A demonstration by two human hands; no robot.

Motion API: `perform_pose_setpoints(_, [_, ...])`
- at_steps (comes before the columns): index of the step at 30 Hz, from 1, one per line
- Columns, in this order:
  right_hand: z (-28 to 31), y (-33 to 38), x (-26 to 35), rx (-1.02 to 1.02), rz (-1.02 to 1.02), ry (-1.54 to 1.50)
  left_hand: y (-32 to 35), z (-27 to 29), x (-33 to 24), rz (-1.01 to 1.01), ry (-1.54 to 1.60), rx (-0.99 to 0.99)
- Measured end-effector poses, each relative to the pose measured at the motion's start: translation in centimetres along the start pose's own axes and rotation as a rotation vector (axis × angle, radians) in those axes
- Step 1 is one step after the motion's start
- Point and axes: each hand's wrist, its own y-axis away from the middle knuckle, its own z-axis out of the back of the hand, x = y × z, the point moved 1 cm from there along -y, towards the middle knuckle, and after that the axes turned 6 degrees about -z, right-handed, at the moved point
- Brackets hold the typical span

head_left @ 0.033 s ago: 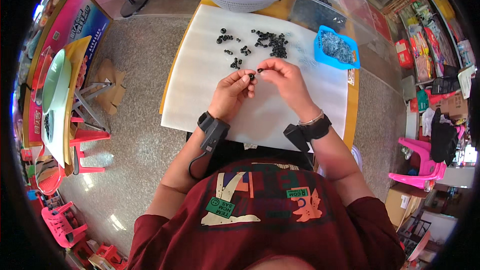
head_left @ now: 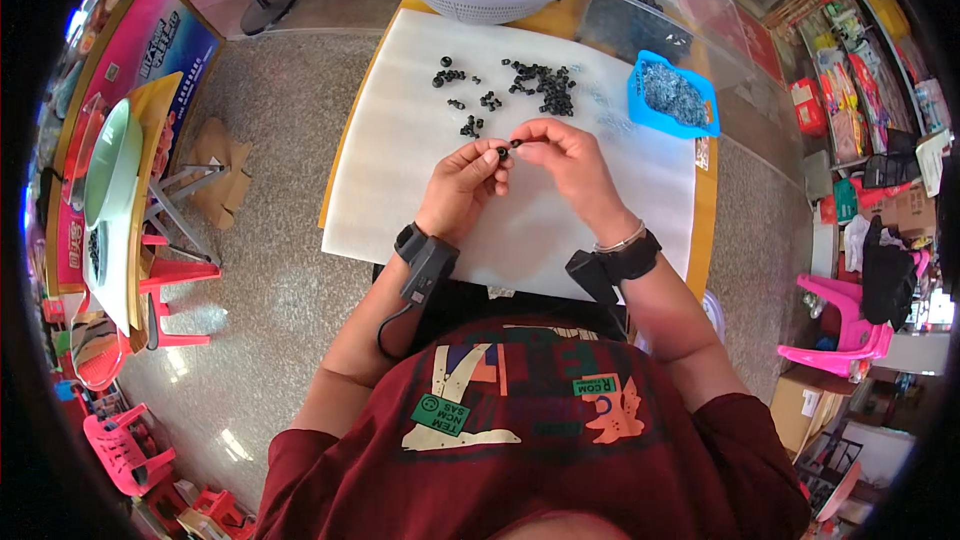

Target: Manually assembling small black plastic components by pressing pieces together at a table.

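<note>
Over the white foam sheet (head_left: 385,195), my left hand (head_left: 464,187) pinches a small round black part (head_left: 503,153) between thumb and forefinger. Close beside it, my right hand (head_left: 568,162) pinches another tiny dark piece (head_left: 516,143). The two pieces nearly meet; I cannot tell whether they touch. Beyond my hands lies a loose pile of small black parts (head_left: 553,90). To its left are smaller clusters of black parts (head_left: 471,126), some apparently joined together.
A grey plastic basket (head_left: 490,8) heaped with black parts stands at the far edge. On the right side sits a blue tray (head_left: 707,130) of small clear or silvery pieces. A pink plastic chair (head_left: 845,325) is off to the right, red stools (head_left: 180,275) to the left.
My right hand has shifted slightly left, bringing its dark piece closer to the round part in my left hand. My left hand is almost still.
</note>
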Motion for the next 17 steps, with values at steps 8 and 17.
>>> perform_pose_setpoints(8, [-0.8,0.4,-0.9,-0.037,0.137,0.168,-0.1,0.2,0.0,0.008,-0.006,0.047])
perform_pose_setpoints(17, [-1.2,1.1,-0.3,-0.123,0.220,0.388,-0.1,0.4,0.0,0.024,-0.073,0.055])
